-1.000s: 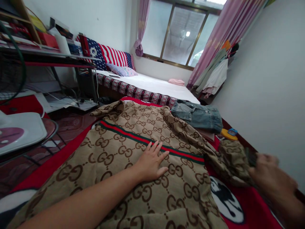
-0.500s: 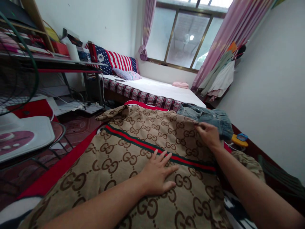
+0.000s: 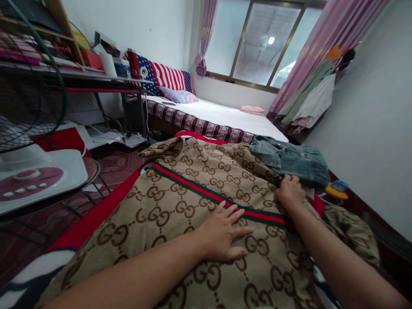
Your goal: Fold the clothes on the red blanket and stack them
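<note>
Both hands are on the patterned garment spread across the red blanket: my left hand presses flat, fingers spread, while my right hand pinches its edge beside the jeans.

Folded denim garment at two o'clock, white-sheeted bed at twelve, fan base at nine, flag-print pillow at eleven.

The left hand lies flat, fingers spread, on the brown monogram garment. At its two o'clock, the right hand grips the garment's edge, with folded denim just beyond at one o'clock.
</note>
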Available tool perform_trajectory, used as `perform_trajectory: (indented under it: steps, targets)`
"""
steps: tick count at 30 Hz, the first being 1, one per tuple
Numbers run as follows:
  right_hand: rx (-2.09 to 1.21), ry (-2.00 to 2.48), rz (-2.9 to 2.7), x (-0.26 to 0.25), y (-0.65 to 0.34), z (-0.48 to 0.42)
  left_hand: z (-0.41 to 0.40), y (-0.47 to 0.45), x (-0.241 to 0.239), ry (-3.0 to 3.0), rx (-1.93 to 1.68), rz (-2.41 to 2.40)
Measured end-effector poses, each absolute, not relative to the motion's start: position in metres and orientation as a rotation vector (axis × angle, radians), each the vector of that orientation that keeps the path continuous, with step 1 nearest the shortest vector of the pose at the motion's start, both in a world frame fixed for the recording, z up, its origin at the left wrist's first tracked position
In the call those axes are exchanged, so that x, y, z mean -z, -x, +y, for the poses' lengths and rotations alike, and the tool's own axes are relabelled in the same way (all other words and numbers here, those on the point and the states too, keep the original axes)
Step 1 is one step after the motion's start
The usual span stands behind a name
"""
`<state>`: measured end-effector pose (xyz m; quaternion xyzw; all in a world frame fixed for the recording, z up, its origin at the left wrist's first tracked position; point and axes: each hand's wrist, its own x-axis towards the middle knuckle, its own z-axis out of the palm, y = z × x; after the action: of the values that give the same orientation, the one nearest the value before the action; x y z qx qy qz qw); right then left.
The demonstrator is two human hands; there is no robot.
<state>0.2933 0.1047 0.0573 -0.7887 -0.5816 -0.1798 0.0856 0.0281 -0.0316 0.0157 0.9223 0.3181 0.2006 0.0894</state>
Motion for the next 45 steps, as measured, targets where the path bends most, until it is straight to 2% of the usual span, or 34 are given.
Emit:
perform_trajectory:
  steps: [3, 6, 9, 14, 17, 22, 28, 31, 34, 37, 42, 45]
  targets:
    - [0.655, 1.922, -1.909, -0.043, -0.281, 0.062, -0.03, -0.03, -0.015, -2.71, -0.64, 0.977]
    - [0.457, 1.764, -2.229, -0.012, -0.282, 0.024, -0.024, -0.03, -0.013, -2.582, -0.737, 1.186]
    - [0.264, 1.985, -2.398, -0.01, -0.28, 0.014, -0.016, -0.03, -0.01, -2.403, -0.775, 1.561]
    - [0.009, 2.474, -2.466, -0.078, -0.221, 0.032, -0.009, -0.03, -0.006, -2.378, -0.702, 1.691]
    - [0.055, 2.213, -2.317, -0.081, -0.173, 0.028, -0.005, -0.023, -0.006, -2.348, -0.779, 1.623]
    - [0.056, 1.626, -2.094, -0.016, -0.153, 0.015, 0.018, 0.015, -0.017, -2.124, -1.094, 1.568]
    - [-0.088, 1.386, -1.963, 0.007, -0.172, 0.024, 0.068, 0.099, -0.05, -1.708, -1.501, 2.207]
    - [-0.1, 1.379, -1.938, 0.004, -0.171, 0.025, 0.088, 0.147, -0.066, -1.52, -1.446, 2.49]
    - [-0.096, 1.384, -1.924, 0.004, -0.169, 0.024, 0.098, 0.183, -0.076, -1.613, -1.195, 2.436]
    - [-0.104, 1.392, -1.907, 0.005, -0.168, 0.024, 0.107, 0.201, -0.091, -1.689, -1.129, 2.383]
    - [-0.104, 1.387, -1.902, 0.003, -0.168, 0.023, 0.139, 0.187, -0.16, -1.722, -1.334, 2.465]
    - [-0.101, 1.382, -1.907, 0.003, -0.168, 0.023, 0.14, 0.138, -0.208, -2.131, -1.671, 2.087]
